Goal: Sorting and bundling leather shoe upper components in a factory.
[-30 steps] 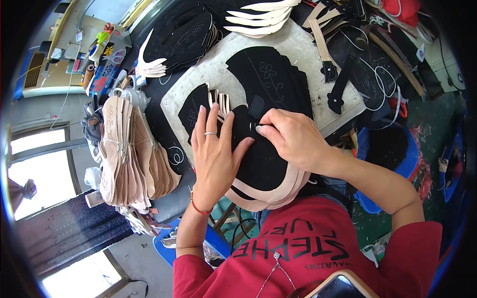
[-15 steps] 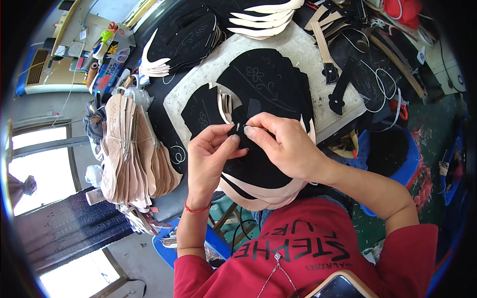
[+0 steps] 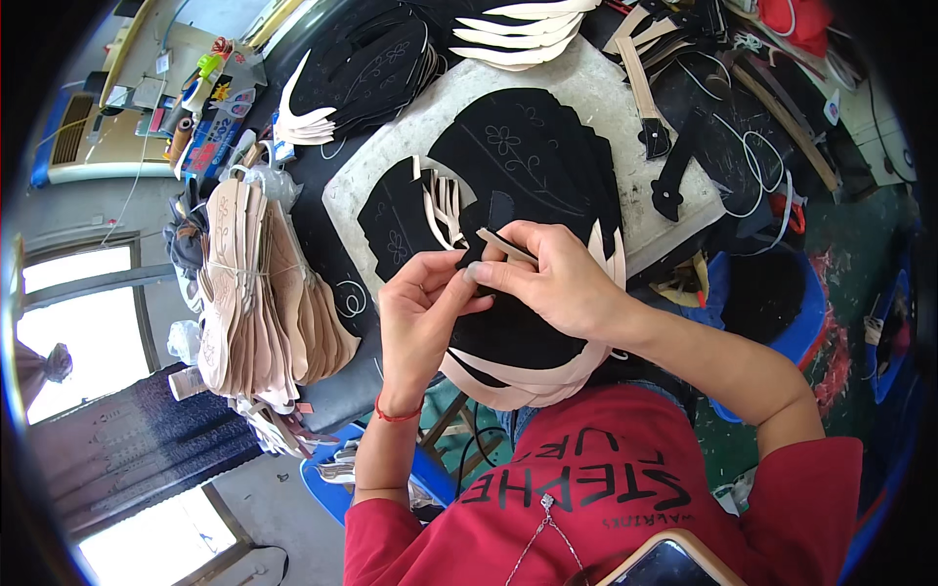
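Note:
Over a fanned stack of black upper pieces (image 3: 532, 161) with floral line patterns, my two hands meet with fingertips nearly touching. My left hand (image 3: 422, 298) is closed in a pinch on the edge of a black piece; my fingers hide most of that spot. Between the thumb and fingers of my right hand (image 3: 557, 278) is a narrow strip (image 3: 503, 244), black with a pale side turned up. Just beyond my left fingertips, several pale narrow strips (image 3: 443, 210) curl up from the black pieces. Pale-edged layers (image 3: 528, 381) hang toward my lap.
The stack lies on a whitish slab (image 3: 376, 161) on a dark table. Bundled beige pieces (image 3: 234, 293) stand at left. Black pieces (image 3: 376, 73) and pale curved pieces (image 3: 518, 34) lie at the back. Straps (image 3: 674, 176) and white cord are at right, above a blue bin (image 3: 772, 332).
My right hand has turned slightly, and a strip's pale side now shows between its fingers. The pale strips beyond my left hand have spread apart. My left hand has shifted slightly right.

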The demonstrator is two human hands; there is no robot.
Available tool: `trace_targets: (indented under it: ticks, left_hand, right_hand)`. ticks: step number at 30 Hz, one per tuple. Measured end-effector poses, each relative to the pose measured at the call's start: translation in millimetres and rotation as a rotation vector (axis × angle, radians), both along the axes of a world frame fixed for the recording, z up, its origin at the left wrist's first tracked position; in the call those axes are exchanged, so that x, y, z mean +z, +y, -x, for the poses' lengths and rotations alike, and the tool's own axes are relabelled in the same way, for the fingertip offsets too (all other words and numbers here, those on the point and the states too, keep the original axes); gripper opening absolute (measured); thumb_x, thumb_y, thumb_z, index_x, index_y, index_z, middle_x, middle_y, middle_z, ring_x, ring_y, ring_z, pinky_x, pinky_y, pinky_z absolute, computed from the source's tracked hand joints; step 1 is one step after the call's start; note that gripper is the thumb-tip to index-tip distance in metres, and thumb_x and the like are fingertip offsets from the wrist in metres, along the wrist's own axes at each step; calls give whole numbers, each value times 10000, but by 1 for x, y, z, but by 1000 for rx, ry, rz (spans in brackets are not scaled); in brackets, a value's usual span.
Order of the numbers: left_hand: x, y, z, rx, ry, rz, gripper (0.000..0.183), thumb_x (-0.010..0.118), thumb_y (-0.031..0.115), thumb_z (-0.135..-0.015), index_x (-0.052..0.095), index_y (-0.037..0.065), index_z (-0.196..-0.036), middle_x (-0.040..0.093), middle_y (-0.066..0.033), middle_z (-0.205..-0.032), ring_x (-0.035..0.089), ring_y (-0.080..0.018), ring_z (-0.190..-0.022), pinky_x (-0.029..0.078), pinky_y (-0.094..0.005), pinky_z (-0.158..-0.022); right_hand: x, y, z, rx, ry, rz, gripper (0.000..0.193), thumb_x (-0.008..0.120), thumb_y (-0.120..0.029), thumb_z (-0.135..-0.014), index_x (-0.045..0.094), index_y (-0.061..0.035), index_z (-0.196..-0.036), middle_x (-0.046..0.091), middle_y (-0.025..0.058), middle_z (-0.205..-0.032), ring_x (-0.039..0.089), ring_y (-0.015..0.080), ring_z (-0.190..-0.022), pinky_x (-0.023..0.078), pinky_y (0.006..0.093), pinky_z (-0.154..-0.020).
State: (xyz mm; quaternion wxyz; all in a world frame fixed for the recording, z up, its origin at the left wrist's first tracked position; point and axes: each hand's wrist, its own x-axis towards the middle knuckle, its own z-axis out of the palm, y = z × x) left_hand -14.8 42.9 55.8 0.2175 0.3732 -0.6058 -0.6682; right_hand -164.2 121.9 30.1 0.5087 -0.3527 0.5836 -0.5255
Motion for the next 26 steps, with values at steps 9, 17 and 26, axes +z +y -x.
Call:
trace_targets:
  ticks: [9,17,26]
  left_hand:
    - [-7,1,5,49,-89,78,154,564,-15,-878,567,-59,-1026,651,-98,-865,632,-105,-783,543,-217,-662]
    - [-10,-7,-9,149,31,-47,187,618,36,-875,582,-36,-1044,646,-77,-846,622,-95,-752,573,-252,-691]
    - [-7,-2,-3,102,34,-29,196,593,-12,-867,562,-53,-1056,643,-98,-897,633,-113,-773,587,-267,-701]
  right_hand:
    - [-9,-2,-6,20,-116,5,249,644,-224,-844,600,20,-851,626,94,-743,587,130,-688,458,293,-644]
    - [20,8,11,44,76,57,261,584,-226,-882,636,30,-895,574,72,-602,492,77,-541,378,281,-499]
    - [-3,4,-4,-103,57,106,276,533,-210,-921,642,41,-960,571,61,-588,463,76,-526,360,263,-492]
